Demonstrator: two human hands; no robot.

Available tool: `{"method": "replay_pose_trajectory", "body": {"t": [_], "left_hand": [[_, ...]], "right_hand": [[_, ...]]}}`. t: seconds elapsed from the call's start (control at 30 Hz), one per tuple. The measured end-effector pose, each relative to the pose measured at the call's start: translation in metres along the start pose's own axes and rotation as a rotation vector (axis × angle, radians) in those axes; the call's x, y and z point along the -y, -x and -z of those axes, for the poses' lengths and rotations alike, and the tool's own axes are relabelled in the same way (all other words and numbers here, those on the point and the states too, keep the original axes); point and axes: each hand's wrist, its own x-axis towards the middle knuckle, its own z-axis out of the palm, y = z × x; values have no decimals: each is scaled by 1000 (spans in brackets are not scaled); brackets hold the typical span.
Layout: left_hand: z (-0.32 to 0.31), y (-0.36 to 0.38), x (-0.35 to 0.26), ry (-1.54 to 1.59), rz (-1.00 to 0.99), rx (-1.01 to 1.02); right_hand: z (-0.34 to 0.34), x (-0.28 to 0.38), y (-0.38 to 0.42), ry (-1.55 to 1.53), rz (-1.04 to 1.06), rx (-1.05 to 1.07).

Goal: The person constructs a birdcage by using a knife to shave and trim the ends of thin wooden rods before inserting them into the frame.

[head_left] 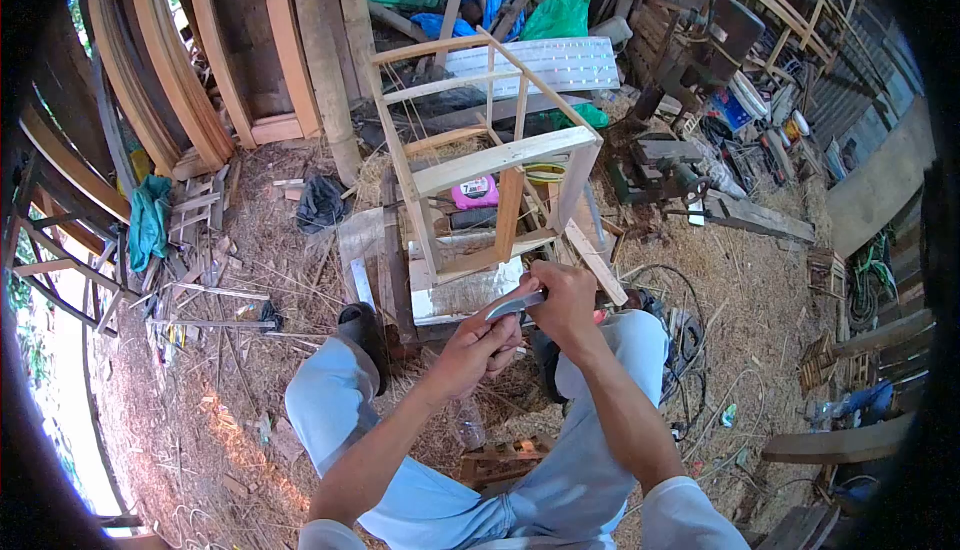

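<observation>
My right hand (566, 302) is closed round the dark handle of a knife (514, 305). Its grey blade points left and lies across the fingers of my left hand (478, 352). Those fingers are curled and pressed together; whatever they pinch is hidden. Just beyond my hands stands a small unpainted wooden frame (508, 160), with legs and crossbars like a stool or chair. A pink tape measure (474, 192) marked 7 shows between its bars. Under the frame is a low wooden bench (398, 285) with a whitish board (468, 295) on it.
Curved wooden pieces (170, 60) lean on the left wall. A bench vise (655, 175) stands to the right of the frame, with cables (690, 340) on the ground below. Wood scraps and shavings (200, 350) cover the floor. A black plastic bag (321, 202) lies at the left.
</observation>
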Motion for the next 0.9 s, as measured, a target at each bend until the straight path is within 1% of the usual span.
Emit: {"method": "replay_pose_trajectory", "body": {"t": [0.07,0.1,0.17,0.3,0.37,0.4,0.47,0.5,0.57,0.6,0.63,0.7,0.73,0.8,0.83,0.9], "left_hand": [[-4,4,-3,-79,-53,25],[-5,3,-1,-75,-46,23],[-7,4,-2,-27,-3,4],[-8,3,-5,35,-1,18],[-3,2,-4,43,32,-12],[-8,4,-2,43,29,-12],[-20,11,2,-108,-31,179],[-18,12,0,-111,-24,183],[-11,7,-8,-30,-5,18],[-6,5,-5,12,-47,11],[-7,3,-5,13,-49,12],[-9,3,-4,106,12,-75],[-9,3,-3,108,11,-80],[-10,0,-2,102,54,-28],[-11,-1,-2,102,51,-30],[-12,-1,-1,56,8,-22]], "right_hand": [[2,2,1,84,-11,-10],[1,-2,3,83,-17,-5],[2,-2,2,141,-100,-2],[1,-10,-3,171,-121,-28],[-1,-21,-5,248,-116,-121],[4,-33,-11,249,-113,-123],[16,-58,-28,398,-549,-228],[14,-57,-21,398,-557,-231],[13,-54,-8,205,-281,-179],[11,-39,-1,98,-252,-132],[9,-29,3,100,-250,-132],[3,-14,11,5,-173,7],[1,-7,10,2,-172,12],[-1,2,7,-59,35,-48],[-1,2,5,-60,38,-47],[-4,1,4,71,-1,-18]]}}
